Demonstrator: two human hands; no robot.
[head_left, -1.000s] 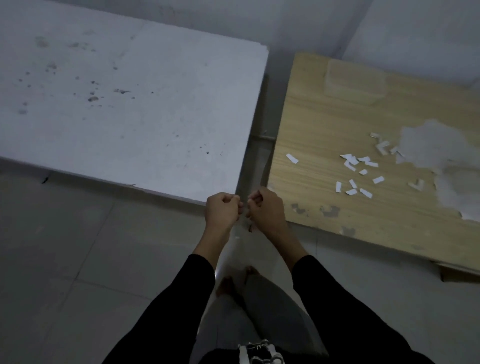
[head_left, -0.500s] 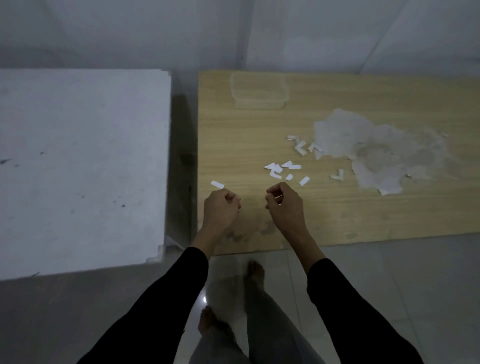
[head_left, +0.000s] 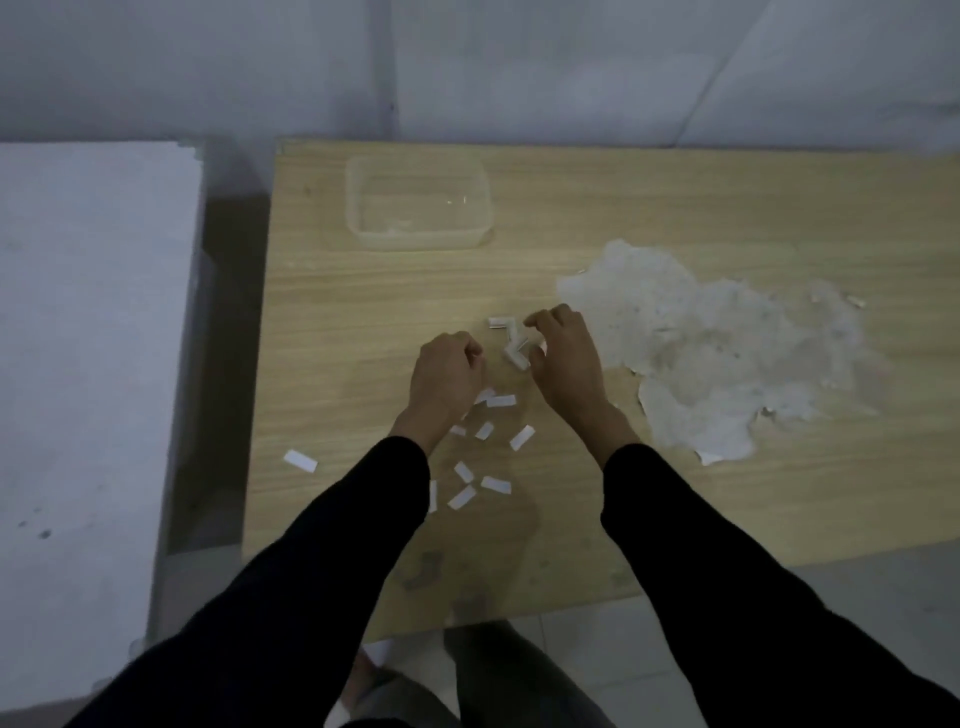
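Observation:
Several small white paper strips (head_left: 501, 400) lie scattered on a light wooden table (head_left: 358, 317). My right hand (head_left: 566, 358) hovers over a few folded strips (head_left: 516, 352) near the table's middle, with its thumb and arched fingers apart on either side of them. Just to the left, my left hand (head_left: 445, 379) is curled into a loose fist above other strips, and I see nothing in it. One strip (head_left: 300, 460) lies alone near the table's left edge.
A clear plastic container (head_left: 415, 242) stands at the back of the table. A large pale patch of peeled surface (head_left: 701, 353) spreads to the right of my hands. A white slab (head_left: 78, 322) sits to the left across a dark gap. My legs (head_left: 498, 675) show below the table's front edge.
My view swung right and closer to the wooden table. Both hands moved forward from its front edge to over the strips, and they have come apart.

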